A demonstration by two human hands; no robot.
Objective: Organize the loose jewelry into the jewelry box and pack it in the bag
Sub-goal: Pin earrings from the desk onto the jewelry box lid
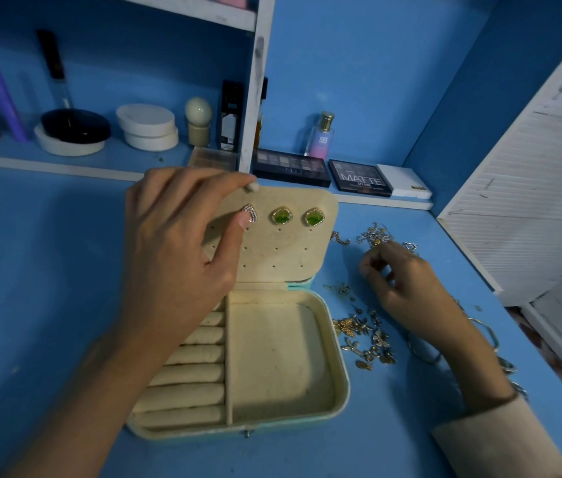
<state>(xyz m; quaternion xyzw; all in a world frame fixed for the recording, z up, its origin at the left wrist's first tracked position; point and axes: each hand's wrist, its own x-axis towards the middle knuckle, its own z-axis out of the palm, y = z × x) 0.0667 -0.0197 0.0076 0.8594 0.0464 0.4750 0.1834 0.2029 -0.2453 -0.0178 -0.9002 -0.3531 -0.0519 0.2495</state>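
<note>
On the bench (48, 270), near the middle of its front edge, what do you see?

I see the jewelry box (341, 388), lying open. Its lid (290, 257) stands up toward the back edge. The wide compartment on the right and the ring rolls on the left hold nothing I can see.

And where is the left hand (176, 250)?

It reaches over the box from the front left corner and grips the lid. The forefinger curls over the lid's top edge, with a small white piece (252, 188) at its tip. The thumb is stretched, and its tip presses on the silver earring (251, 212), which sits in the top row.

Is something beside this earring?

Yes, two green earrings (281, 215) in the same row, to the right.

What about the right hand (407, 284)?

It rests on the bench just right of the lid, wrist in a beige sleeve (500, 439). Its fingers are curled and the tips meet the thumb. If they pinch something, I cannot tell.

And the rest of the jewelry?

The loose jewelry (369, 339) lies on the bench toward its right edge, around this hand.
</note>
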